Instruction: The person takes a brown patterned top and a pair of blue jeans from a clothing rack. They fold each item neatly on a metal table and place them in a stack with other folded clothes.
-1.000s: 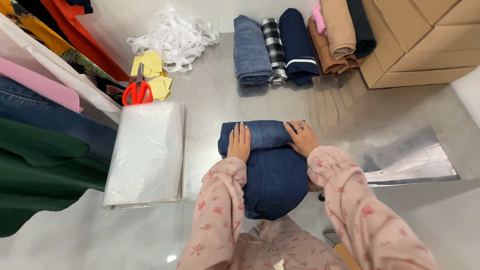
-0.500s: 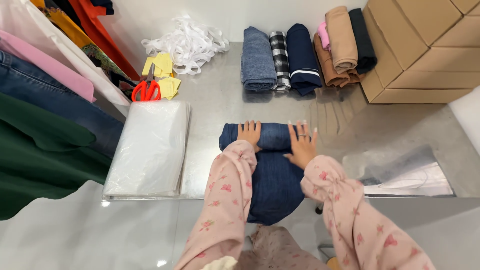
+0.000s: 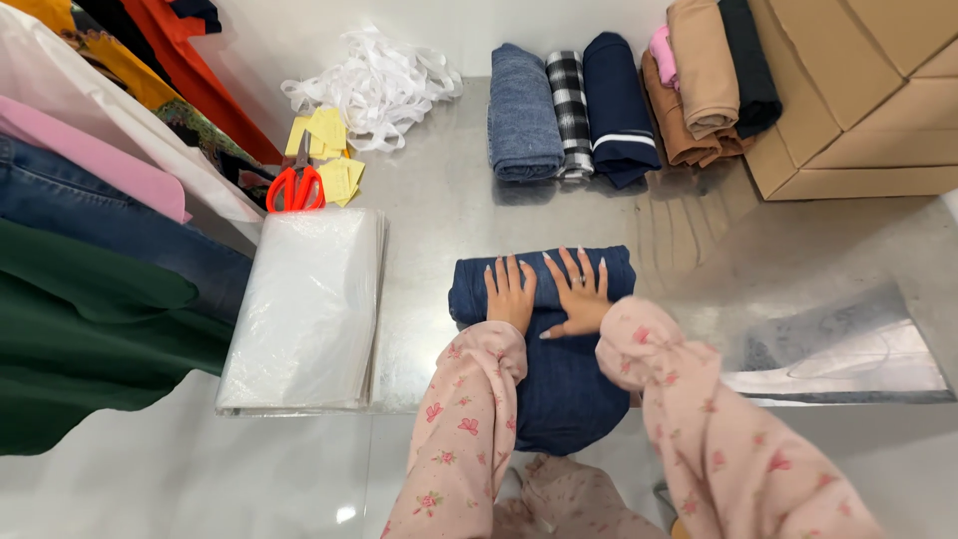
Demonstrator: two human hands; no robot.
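Note:
A dark blue denim garment (image 3: 551,371) lies on the grey metal table (image 3: 449,210), its far end rolled into a thick roll (image 3: 619,271). My left hand (image 3: 510,292) rests flat on the roll's left half, fingers spread. My right hand (image 3: 579,292) lies flat beside it on the roll's middle, fingers apart. Both sleeves are pink with a small flower print. The garment's unrolled part hangs over the table's near edge toward me.
A stack of clear plastic bags (image 3: 304,309) lies left of the garment. Red scissors (image 3: 296,186), yellow paper slips (image 3: 329,150) and white tape (image 3: 374,85) sit at the back left. Rolled clothes (image 3: 599,115) and cardboard boxes (image 3: 858,100) stand behind. Hanging clothes (image 3: 90,260) fill the left.
Both hands have moved closer together on the roll and pushed it slightly further from me; the roll looks thicker. The camera view shifted a little.

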